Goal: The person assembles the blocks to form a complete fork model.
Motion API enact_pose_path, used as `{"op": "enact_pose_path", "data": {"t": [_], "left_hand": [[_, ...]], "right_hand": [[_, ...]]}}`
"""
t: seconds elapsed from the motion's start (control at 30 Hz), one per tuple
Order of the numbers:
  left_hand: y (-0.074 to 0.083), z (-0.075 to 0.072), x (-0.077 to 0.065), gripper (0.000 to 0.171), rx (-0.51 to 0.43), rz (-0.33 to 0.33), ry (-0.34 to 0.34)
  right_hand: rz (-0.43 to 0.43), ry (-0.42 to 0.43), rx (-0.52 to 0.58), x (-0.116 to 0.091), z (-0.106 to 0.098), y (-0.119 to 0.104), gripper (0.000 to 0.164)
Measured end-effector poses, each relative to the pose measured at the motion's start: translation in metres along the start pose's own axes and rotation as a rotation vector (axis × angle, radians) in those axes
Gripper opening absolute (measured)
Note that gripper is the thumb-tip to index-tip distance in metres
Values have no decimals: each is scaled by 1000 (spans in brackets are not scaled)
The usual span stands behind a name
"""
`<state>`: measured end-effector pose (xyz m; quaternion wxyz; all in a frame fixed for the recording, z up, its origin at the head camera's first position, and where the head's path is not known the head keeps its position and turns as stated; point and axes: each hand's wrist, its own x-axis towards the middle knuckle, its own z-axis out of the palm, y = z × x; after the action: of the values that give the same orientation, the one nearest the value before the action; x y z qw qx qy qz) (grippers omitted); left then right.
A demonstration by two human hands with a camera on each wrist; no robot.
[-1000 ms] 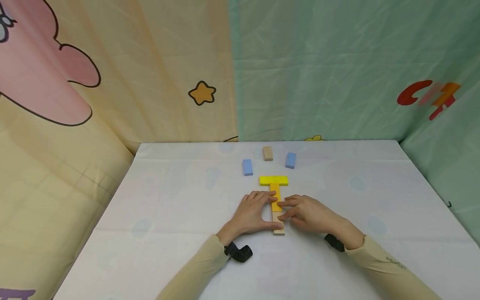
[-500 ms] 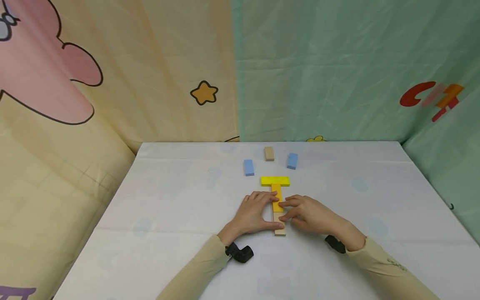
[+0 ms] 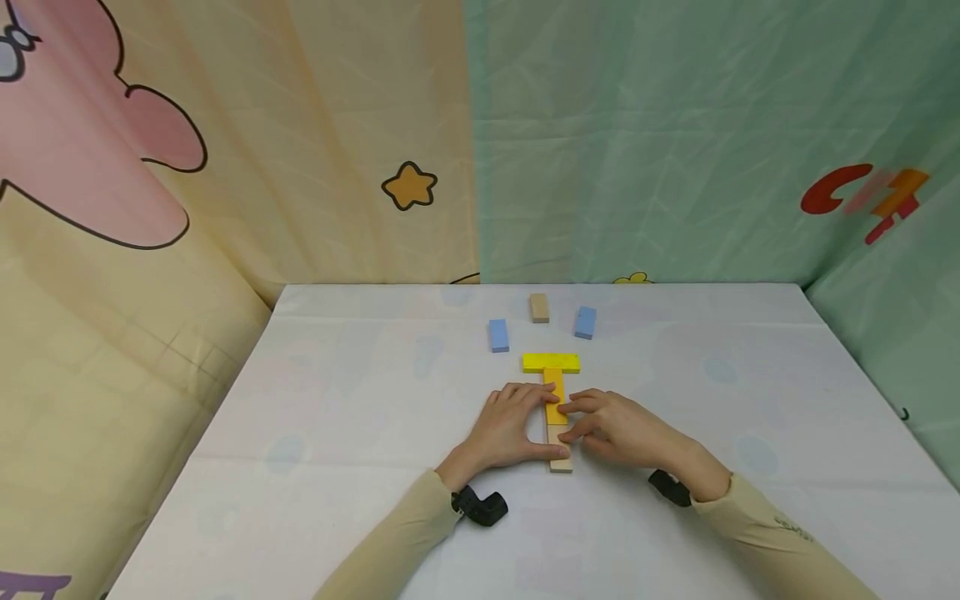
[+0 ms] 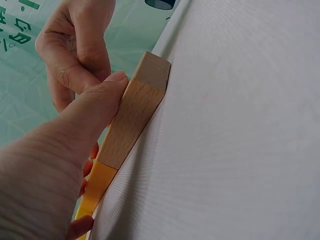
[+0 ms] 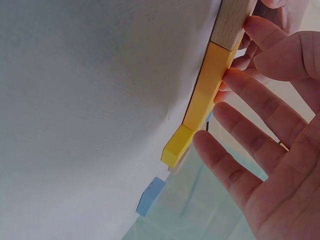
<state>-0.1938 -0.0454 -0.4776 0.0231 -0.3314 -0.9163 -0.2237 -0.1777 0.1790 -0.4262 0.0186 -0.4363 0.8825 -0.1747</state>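
Note:
On the white table a T shape lies flat: a yellow block [image 3: 551, 363] across the far end, an orange block [image 3: 554, 385] below it, then a plain wooden block [image 3: 560, 467] end to end with the orange one. My left hand [image 3: 501, 429] rests along the stem from the left, its thumb on the wooden block [image 4: 134, 105] and its fingertips on the orange block [image 4: 97, 182]. From the right, my right hand [image 3: 615, 429] touches the stem with its fingertips near the joint of the orange [image 5: 207, 85] and wooden blocks. Its fingers look extended in the right wrist view.
Beyond the T lie a blue block [image 3: 498, 335] at left, another blue block [image 3: 586, 322] at right, and a plain wooden block [image 3: 539, 307] farther back. Printed curtains [image 3: 645, 150] hang behind the table's far edge.
The view has shifted very slightly. Both hands and all the blocks keep the same places relative to one another.

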Motion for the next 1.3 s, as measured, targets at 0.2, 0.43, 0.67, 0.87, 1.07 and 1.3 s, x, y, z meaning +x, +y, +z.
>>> {"op": "enact_pose_path", "data": {"t": [0.2, 0.43, 0.67, 0.87, 1.07, 1.3], "left_hand": [[0, 1, 0, 73, -4, 7, 6], [1, 0, 0, 73, -4, 9, 7], [0, 0, 0, 74, 7, 0, -2], [-2, 1, 0, 74, 9, -3, -7], [-3, 2, 0, 73, -1, 7, 3], [-3, 1, 0, 72, -6, 11, 10]], "right_hand": [[7, -4, 16, 1, 0, 1, 26], [21, 7, 75, -1, -2, 7, 30], [133, 131, 124, 1, -14, 28, 27], [261, 258, 40, 11, -20, 53, 28], [358, 296, -6, 25, -24, 73, 32], [430, 255, -20, 40, -28, 84, 38]]}}
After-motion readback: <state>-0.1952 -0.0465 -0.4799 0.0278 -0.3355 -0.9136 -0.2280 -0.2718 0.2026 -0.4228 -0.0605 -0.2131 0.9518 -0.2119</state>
